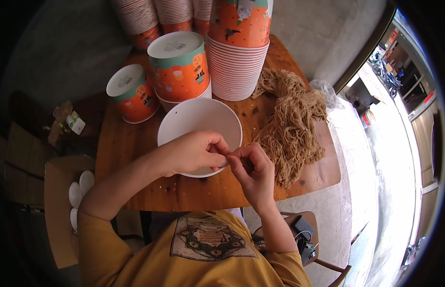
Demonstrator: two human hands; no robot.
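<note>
Set in a dim room w/ grey wall (pixel 318 28) behind a wooden table (pixel 184 197), bright street (pixel 385 191) off to R. At grip: left hand (pixel 198 152) and right hand (pixel 255 172) brought together, fingertips meeting, thumbs and forefingers pinched; can't tell re anything small btwn. Poised over near rim of open white tub (pixel 198 117), prob. to keep anything dropped inside it; can't tell re contact w/ rim. Just R of grip, bundle of tan strands (pixel 294 129), heaped loose, prob. for easy reach by right hand. Beyond grip, tall tub stack (pixel 239 62), orange-green tub (pixel 179 74) and smaller tub (pixel 134 100), all upside down, prob. to keep insides clean. Down L of grip, cardboard box (pixel 59 229) w/ white round pcs (pixel 75 194), on table's outer side, prob. to save tabletop space.
</note>
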